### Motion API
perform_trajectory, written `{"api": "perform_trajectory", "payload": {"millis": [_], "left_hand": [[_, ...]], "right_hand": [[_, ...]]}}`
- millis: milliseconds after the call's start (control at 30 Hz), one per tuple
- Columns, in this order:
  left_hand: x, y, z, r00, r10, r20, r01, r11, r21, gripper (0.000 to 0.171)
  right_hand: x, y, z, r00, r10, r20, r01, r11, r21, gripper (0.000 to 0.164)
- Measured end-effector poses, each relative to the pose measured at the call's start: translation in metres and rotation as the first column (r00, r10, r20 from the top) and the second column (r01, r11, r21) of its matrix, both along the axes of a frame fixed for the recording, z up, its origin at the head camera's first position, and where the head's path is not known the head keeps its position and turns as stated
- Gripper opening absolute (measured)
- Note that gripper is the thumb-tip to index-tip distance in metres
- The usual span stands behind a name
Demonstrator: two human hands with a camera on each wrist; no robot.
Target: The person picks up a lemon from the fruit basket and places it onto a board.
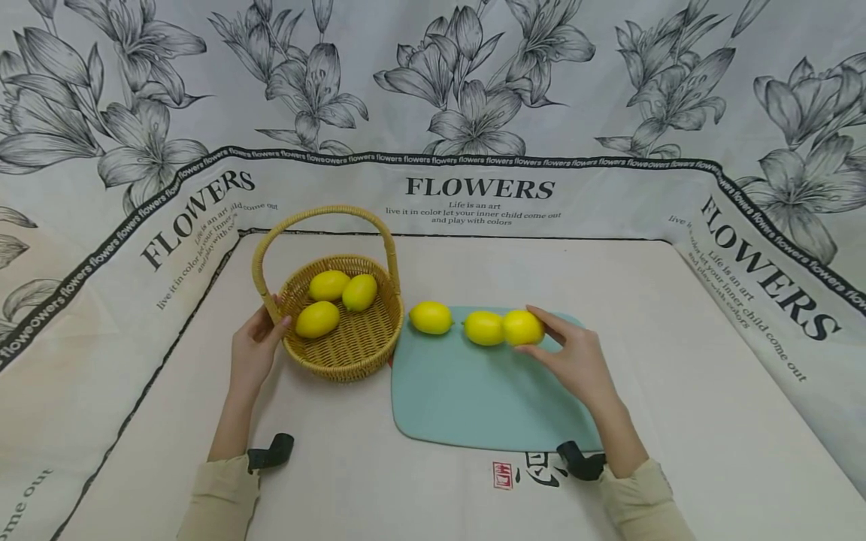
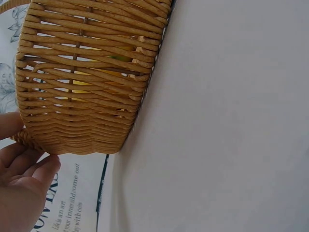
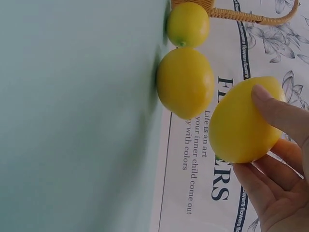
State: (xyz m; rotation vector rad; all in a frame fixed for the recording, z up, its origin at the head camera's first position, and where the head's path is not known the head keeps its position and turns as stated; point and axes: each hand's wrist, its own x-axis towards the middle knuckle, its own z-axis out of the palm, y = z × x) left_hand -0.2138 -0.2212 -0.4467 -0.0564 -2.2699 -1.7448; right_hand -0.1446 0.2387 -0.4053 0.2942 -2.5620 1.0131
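Note:
A yellow lemon (image 1: 524, 327) is pinched between the thumb and fingers of my right hand (image 1: 575, 361). The right wrist view shows this lemon (image 3: 247, 121) raised off the pale blue-green cutting board (image 1: 487, 406). Two more lemons lie on the board: one (image 1: 482, 329) close to the held one, another (image 1: 431, 318) near the basket. My left hand (image 1: 255, 347) grips the left side of the wicker basket (image 1: 352, 372), where the handle meets the rim; its fingers (image 2: 46, 169) show at the rim in the left wrist view. Inside the basket are three lemons (image 1: 318, 320).
The basket's tall arched handle (image 1: 331, 210) rises over it. A white cloth with printed flowers and lettering (image 1: 480, 188) covers the table and stands up behind and at both sides. Black wrist mounts (image 1: 271, 452) show on both forearms.

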Motion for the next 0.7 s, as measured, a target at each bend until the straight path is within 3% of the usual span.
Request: {"api": "perform_trajectory", "payload": {"millis": [700], "left_hand": [[0.0, 0.0, 0.0, 1.0, -0.002, -0.015, 0.002, 1.0, 0.006, 0.055]], "right_hand": [[-0.007, 0.021, -0.007, 0.995, -0.074, 0.064, 0.07, 0.996, 0.064, 0.065]]}}
